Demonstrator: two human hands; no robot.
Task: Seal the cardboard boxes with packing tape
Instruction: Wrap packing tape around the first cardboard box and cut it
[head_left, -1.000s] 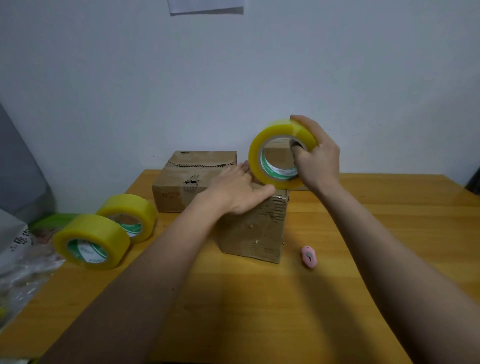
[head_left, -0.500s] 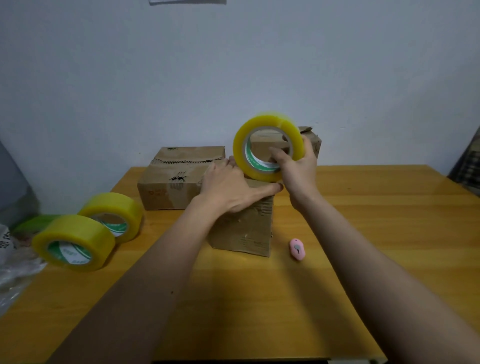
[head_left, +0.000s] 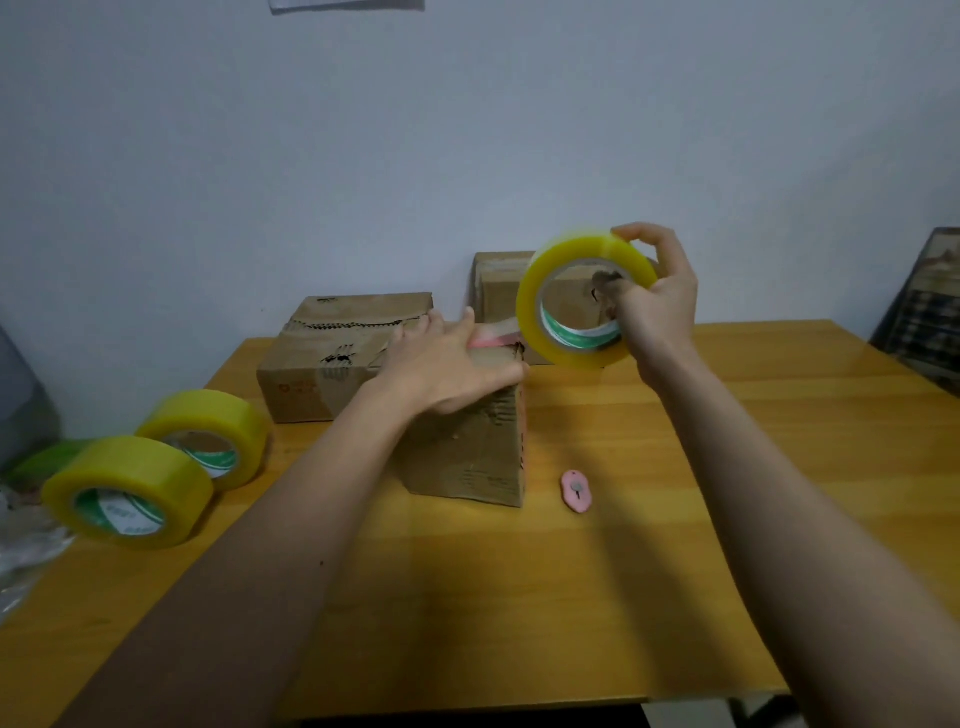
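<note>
A small worn cardboard box (head_left: 470, 457) stands in the middle of the wooden table (head_left: 675, 571). My left hand (head_left: 447, 364) lies flat on its top, pressing it down. My right hand (head_left: 654, 296) grips a yellow tape roll (head_left: 576, 296) held upright in the air just right of the box top, thumb through the core. A stretch of clear tape (head_left: 496, 332) runs from the roll to the box top by my left fingertips.
Two more cardboard boxes stand at the back, one at back left (head_left: 332, 353) and one behind the roll (head_left: 498, 286). Two spare tape rolls (head_left: 130, 488) (head_left: 208, 436) lie at the left. A pink cutter (head_left: 576, 491) lies right of the box. Plastic wrap (head_left: 21, 561) covers the left edge.
My right hand has carried the roll to the right and away from the box, pulling out a strip of tape. My left hand stays pressed on the box top.
</note>
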